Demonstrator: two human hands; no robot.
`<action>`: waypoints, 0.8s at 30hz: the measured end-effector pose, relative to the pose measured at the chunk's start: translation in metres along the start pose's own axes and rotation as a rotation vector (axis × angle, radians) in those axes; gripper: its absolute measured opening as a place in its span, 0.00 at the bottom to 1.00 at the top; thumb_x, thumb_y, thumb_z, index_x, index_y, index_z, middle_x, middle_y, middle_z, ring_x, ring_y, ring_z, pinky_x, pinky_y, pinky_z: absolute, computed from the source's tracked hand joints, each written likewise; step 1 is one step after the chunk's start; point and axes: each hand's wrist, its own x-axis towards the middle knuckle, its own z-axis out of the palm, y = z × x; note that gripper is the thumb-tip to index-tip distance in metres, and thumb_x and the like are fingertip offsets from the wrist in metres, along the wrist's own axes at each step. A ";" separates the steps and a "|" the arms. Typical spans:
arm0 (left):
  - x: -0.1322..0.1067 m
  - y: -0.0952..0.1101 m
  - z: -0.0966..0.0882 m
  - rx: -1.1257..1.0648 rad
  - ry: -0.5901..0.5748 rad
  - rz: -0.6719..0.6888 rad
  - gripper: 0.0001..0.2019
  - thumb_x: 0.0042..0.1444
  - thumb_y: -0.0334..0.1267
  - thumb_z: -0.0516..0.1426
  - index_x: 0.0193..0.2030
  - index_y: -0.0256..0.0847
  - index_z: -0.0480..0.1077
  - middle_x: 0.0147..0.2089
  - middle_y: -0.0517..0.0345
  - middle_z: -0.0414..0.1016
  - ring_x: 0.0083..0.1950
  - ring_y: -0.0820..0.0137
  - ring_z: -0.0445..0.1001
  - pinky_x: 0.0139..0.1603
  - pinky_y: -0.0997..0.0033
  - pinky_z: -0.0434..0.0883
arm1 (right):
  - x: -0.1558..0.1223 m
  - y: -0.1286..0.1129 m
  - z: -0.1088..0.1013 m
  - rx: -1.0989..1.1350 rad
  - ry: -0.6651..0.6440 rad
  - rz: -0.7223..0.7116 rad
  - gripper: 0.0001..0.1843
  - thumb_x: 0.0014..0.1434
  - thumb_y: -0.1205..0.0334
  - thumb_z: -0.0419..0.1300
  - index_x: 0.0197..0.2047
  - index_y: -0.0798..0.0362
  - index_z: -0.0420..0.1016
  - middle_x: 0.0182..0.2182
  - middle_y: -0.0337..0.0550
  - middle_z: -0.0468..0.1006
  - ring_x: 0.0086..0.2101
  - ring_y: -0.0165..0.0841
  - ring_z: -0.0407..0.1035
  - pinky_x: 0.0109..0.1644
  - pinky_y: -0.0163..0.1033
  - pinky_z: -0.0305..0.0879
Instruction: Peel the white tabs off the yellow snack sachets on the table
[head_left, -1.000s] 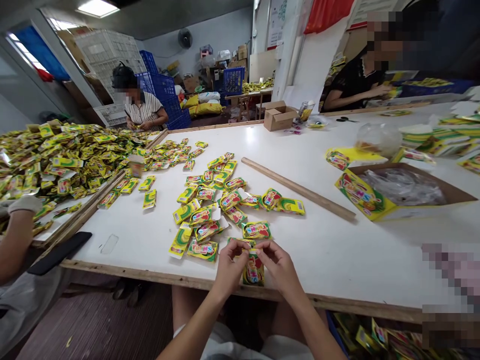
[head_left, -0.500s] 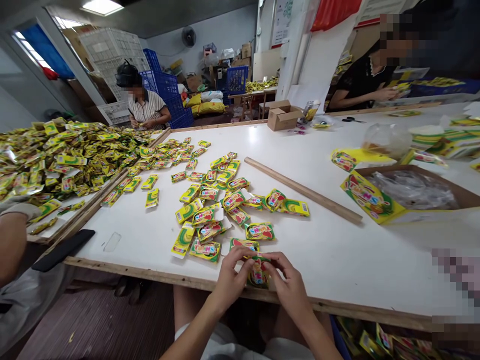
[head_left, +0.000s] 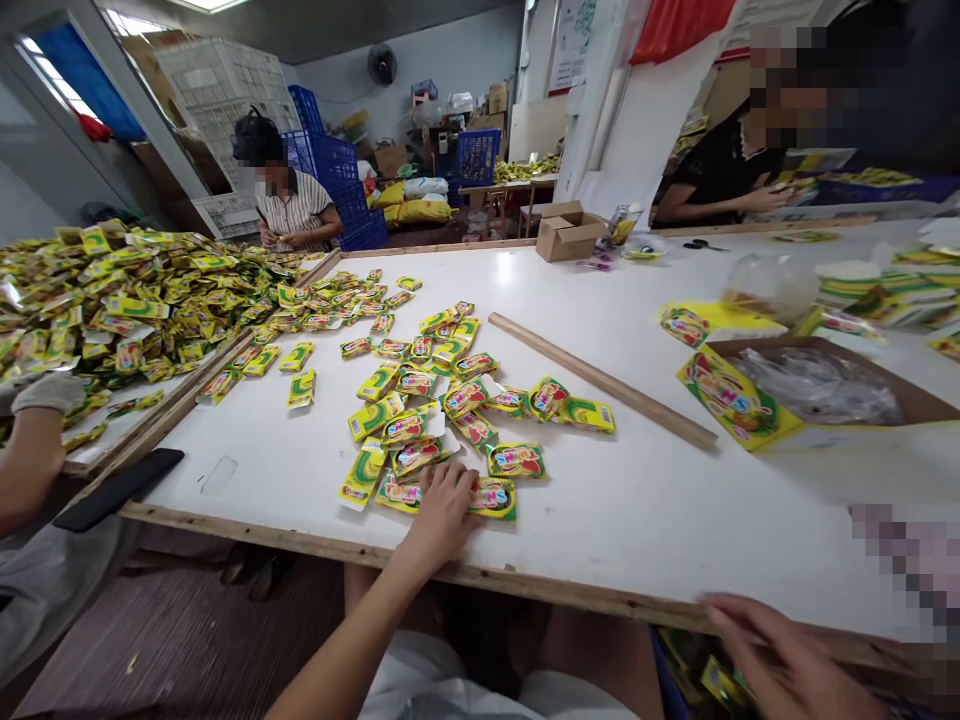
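My left hand [head_left: 442, 508] lies on the white table [head_left: 675, 500], fingers spread flat over a yellow-green snack packet [head_left: 495, 497] at the near end of a loose scatter of such packets [head_left: 420, 400]. My right hand [head_left: 780, 655] hangs below the table's front edge at the lower right, fingers stretched apart and holding nothing, just above a bin of packets [head_left: 720, 680] under the table.
A wooden stick [head_left: 600, 380] lies across the table. An open cardboard box [head_left: 817, 385] with plastic inside sits right. A big heap of packets [head_left: 112, 300] fills the left table. A black phone [head_left: 116, 488] lies by another person's gloved hand [head_left: 45, 395]. Two seated people work further back.
Both hands held one packet at the table edge before. Now the left hand rests on the packets on the table and the right hand has dropped low to the right, empty.
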 end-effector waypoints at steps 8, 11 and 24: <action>-0.014 0.027 -0.038 -0.099 0.028 0.379 0.25 0.58 0.23 0.51 0.59 0.51 0.61 0.61 0.55 0.67 0.67 0.61 0.56 0.70 0.44 0.36 | 0.031 -0.125 0.109 0.468 -0.289 -0.130 0.19 0.58 0.54 0.57 0.52 0.47 0.67 0.47 0.46 0.77 0.47 0.40 0.72 0.51 0.46 0.70; -0.020 0.025 -0.023 -0.365 0.275 0.187 0.23 0.60 0.25 0.50 0.60 0.47 0.59 0.65 0.49 0.61 0.69 0.59 0.53 0.68 0.45 0.48 | 0.029 -0.127 0.134 0.743 -0.337 -0.059 0.19 0.59 0.55 0.58 0.52 0.48 0.61 0.43 0.45 0.77 0.43 0.38 0.74 0.46 0.43 0.72; -0.018 0.022 0.012 -1.063 0.133 -0.131 0.15 0.59 0.40 0.58 0.52 0.41 0.69 0.45 0.51 0.75 0.39 0.68 0.74 0.43 0.68 0.72 | 0.026 -0.120 0.135 0.696 -0.343 -0.071 0.19 0.61 0.58 0.56 0.55 0.47 0.60 0.42 0.43 0.77 0.41 0.36 0.75 0.46 0.41 0.71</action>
